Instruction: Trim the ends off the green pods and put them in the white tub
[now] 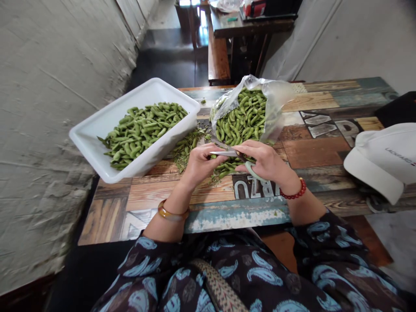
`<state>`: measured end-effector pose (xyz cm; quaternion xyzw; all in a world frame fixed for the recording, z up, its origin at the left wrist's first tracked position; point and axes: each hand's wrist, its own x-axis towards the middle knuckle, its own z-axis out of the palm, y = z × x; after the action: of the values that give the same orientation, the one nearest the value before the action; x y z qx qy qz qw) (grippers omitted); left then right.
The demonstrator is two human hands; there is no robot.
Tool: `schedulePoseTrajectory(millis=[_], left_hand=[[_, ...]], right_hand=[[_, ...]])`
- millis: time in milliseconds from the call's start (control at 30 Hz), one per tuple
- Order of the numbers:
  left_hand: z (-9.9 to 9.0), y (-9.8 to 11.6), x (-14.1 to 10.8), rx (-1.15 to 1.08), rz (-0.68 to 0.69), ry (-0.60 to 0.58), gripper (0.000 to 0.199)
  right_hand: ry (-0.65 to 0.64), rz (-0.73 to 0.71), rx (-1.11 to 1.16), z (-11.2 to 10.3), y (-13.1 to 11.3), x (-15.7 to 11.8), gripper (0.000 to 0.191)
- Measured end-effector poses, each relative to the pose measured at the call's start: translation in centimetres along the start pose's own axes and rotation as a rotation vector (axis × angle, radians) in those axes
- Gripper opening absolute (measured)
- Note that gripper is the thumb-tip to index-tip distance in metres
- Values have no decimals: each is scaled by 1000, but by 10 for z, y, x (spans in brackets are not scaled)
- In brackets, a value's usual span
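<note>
My right hand [261, 160] is closed on scissors [227, 153] with pale green handles, their blades parted and pointing left. The fingers of my left hand [203, 162] are pinched together beside the blades; what they hold is hidden. Below and between the hands lie loose green pods [225, 172]. Just behind them, an open clear plastic bag [274, 102] is full of green pods [242, 119]. To the left, a white tub [94, 125] holds a heap of pods [143, 132]. Trimmed scraps [183, 151] lie between tub and bag.
The patchwork wooden table [152, 193] has a white cap [385, 156] at its right end, beside a black item [398, 110]. A rough wall [48, 108] runs along the left. Behind stand a bench [218, 58] and another table [253, 28].
</note>
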<state>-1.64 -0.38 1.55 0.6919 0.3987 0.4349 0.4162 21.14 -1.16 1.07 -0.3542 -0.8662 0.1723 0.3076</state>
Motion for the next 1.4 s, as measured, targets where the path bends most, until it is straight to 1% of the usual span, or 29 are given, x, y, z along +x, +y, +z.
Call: schedulePoseTrajectory(millis=[200,333,400,467,533,633,733,800,867,967,1033,1233,1400], left_hand=[[-1,-2,0,-43,-22,-8,10],[-1,-1,-1,-35,-22,-22,10],[0,-1,-1,-45,-50,-5,10],[1,-2,-1,-85,-115,36,12],[2,-4,-1,-175,-191,96,15],[4,-8,-1,-436,-297,148,22],[5,-9,1,-727,-379,170,28],[4,-7,2,-857,-414,212,29],[4,-4,3,-943,-451,257,25],[5,0,2,-1021,-506,306,19],[8,1,0,-1055,-527,309,17],[19,1,-4,-1081,-551,198,16],[15,3,-2,-1101,-557,278,17]], right_hand=[[-19,-8,22,0,3,-1,44],[-51,29,6,0,2,-3,42],[-40,39,0,1,1,-3,39],[14,62,3,4,2,-3,38],[101,101,0,7,5,-2,40],[192,127,-29,10,10,-2,47],[207,88,-42,12,11,-2,52],[198,52,-41,13,10,-2,54],[182,21,-49,16,8,-1,55],[158,-11,-73,21,6,0,55],[152,-13,-75,23,6,0,55],[194,24,-39,25,4,-1,54],[215,7,-48,24,4,0,55]])
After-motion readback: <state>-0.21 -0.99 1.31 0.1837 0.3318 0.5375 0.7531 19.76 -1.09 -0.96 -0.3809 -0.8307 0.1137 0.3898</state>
